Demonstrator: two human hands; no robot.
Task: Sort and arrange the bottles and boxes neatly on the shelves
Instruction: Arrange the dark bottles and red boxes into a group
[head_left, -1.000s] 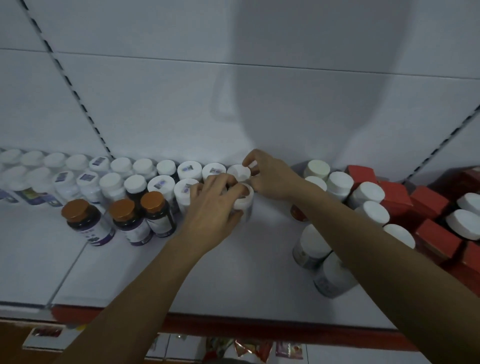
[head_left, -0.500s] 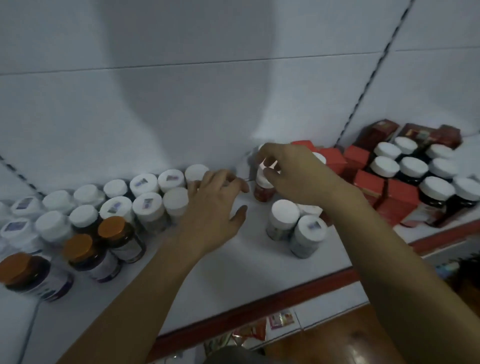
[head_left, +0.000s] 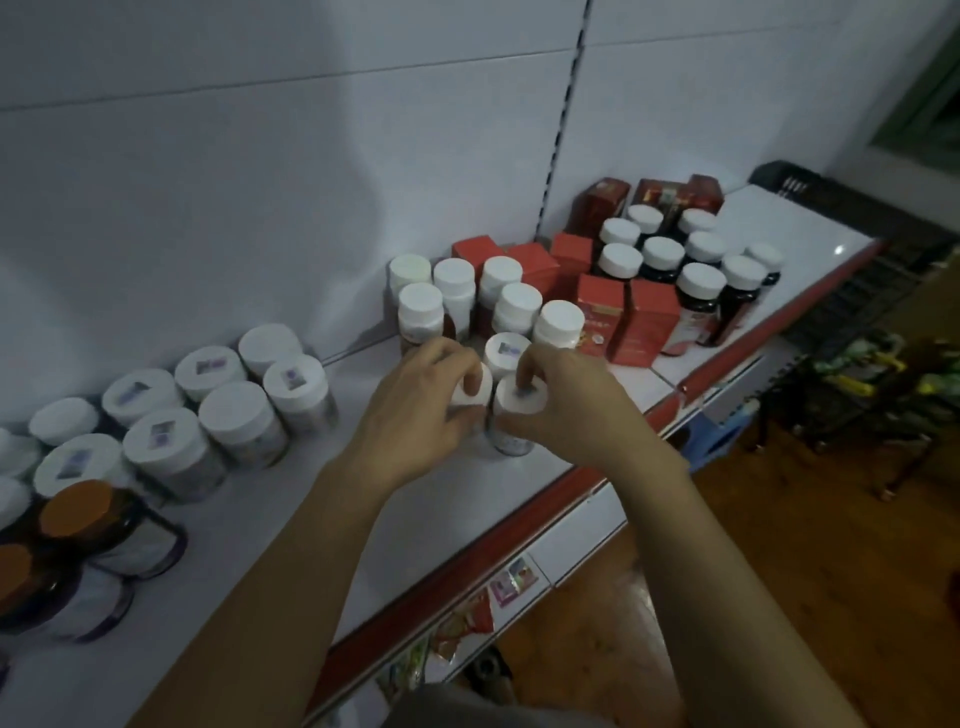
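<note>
Bottles stand in groups along the white shelf (head_left: 311, 519); at the far left are two amber bottles (head_left: 78, 519) with orange caps, cut by the frame edge; beside them at least eight white-capped jars (head_left: 239, 415) sit in two rows against the back wall, with more cropped. Mid-shelf, the left hand (head_left: 415, 415) curls its fingers over the cap of one small bottle (head_left: 480, 397); the right hand (head_left: 571, 410) grips the cap of a second small bottle (head_left: 524, 410), the two bottles touching side by side; a third, stickered bottle (head_left: 506, 351) stands just behind them. Further back, six white-capped bottles (head_left: 519, 304) cluster at the back wall; then come five bright red boxes (head_left: 647, 322), three darker boxes (head_left: 597, 200) at the rear, and nine dark bottles (head_left: 701, 283) with white caps near the right end.
</note>
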